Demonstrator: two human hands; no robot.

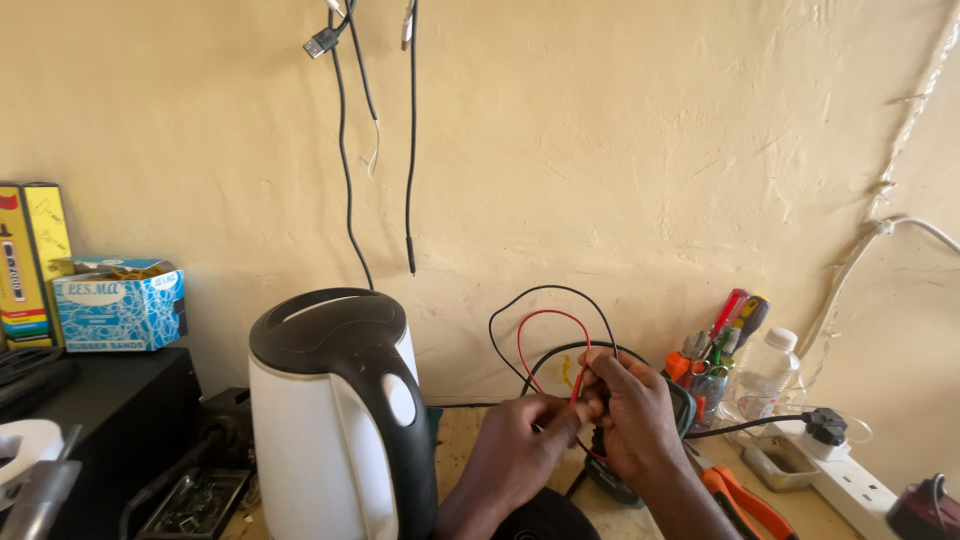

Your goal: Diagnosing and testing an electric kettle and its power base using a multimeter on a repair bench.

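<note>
While both hands are busy with the thin leads, I would judge that the good way is to keep each wire pinched close to its end and let the loops hang free, so they do not cross or pull on the meter; the left hand [520, 440] is closed, its fingertips pinching near the end of the red lead [545, 330], and the right hand [630, 415] is clenched around the black lead [540, 292] and part of the meter; the two hands touch each other at the fingers. Both wires rise in loops just above the hands, in front of the wall; the dark multimeter [680, 410] lies under the right hand, toward the back edge of the workbench [460, 430]; the white electric kettle [335, 410] stands just left of the left hand, apart from it; an orange-handled pliers [745, 500] lies near the right wrist.
</note>
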